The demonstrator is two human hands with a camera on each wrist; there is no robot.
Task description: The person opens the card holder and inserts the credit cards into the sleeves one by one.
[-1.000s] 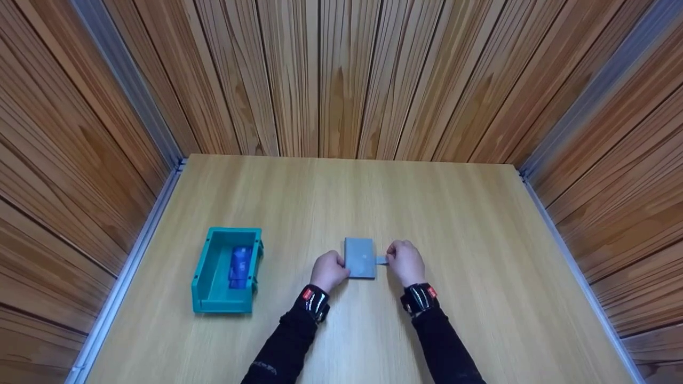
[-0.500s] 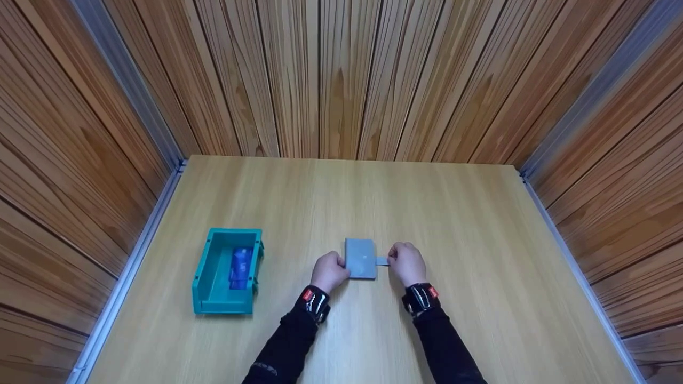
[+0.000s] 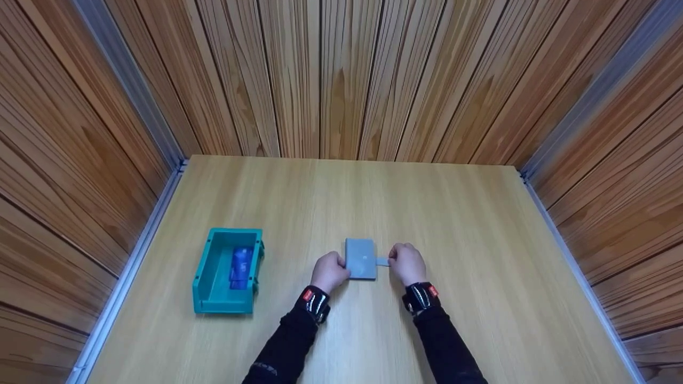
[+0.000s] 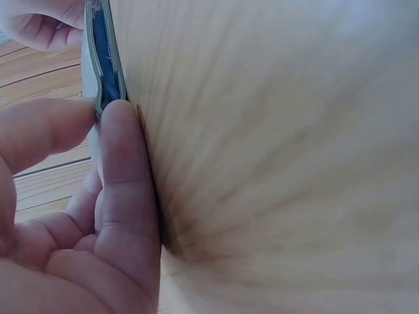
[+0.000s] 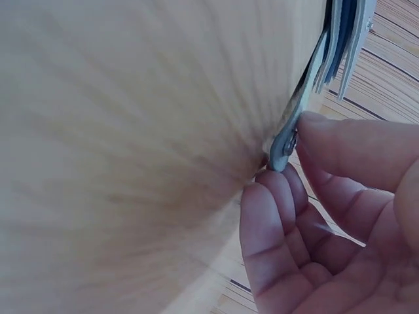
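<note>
A flat grey case (image 3: 360, 258) lies on the wooden table (image 3: 453, 224) in front of me. My left hand (image 3: 330, 271) pinches its left edge between thumb and fingers; in the left wrist view the case edge (image 4: 103, 59) shows grey with a blue layer inside. My right hand (image 3: 406, 263) pinches a small grey strap tab (image 3: 382, 261) that sticks out of the case's right side. In the right wrist view the tab (image 5: 285, 145) sits between thumb and fingertips, with the case's layered edge (image 5: 344, 39) above.
A teal plastic bin (image 3: 226, 270) stands on the table to the left, holding a blue packet (image 3: 240, 266). Wood-panelled walls close in the table at the back and both sides, with metal rails along the left (image 3: 133, 256) and right edges.
</note>
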